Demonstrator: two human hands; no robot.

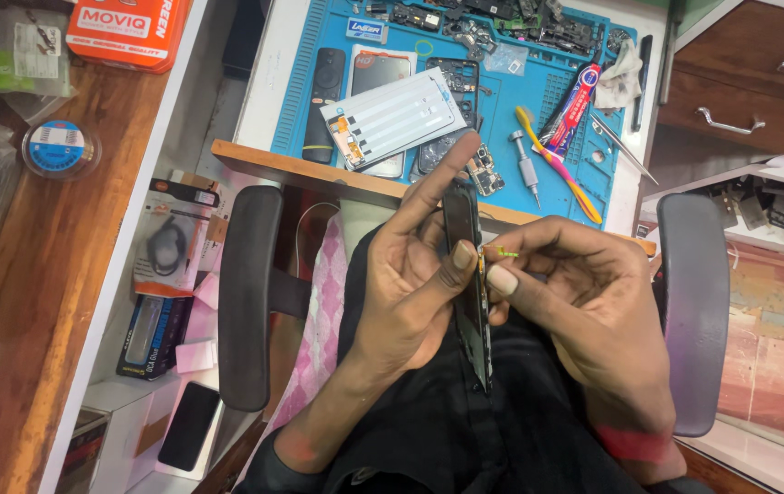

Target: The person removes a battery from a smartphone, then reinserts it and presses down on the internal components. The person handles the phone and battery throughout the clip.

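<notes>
1. Head view looked down on a person seated in a chair with dark armrests (247, 293).
2. Left hand (415, 274) grasped a dark phone (467, 274) edge-on above the lap, thumb pressed to its side.
3. Right hand (584, 293) pinched a small yellow-green tool (500, 252) against the phone's edge.
4. A blue work mat (502, 101) lay beyond on the desk, bearing a white panel (392, 114), a screwdriver (525, 165) and a yellow toothbrush (557, 165).
</notes>
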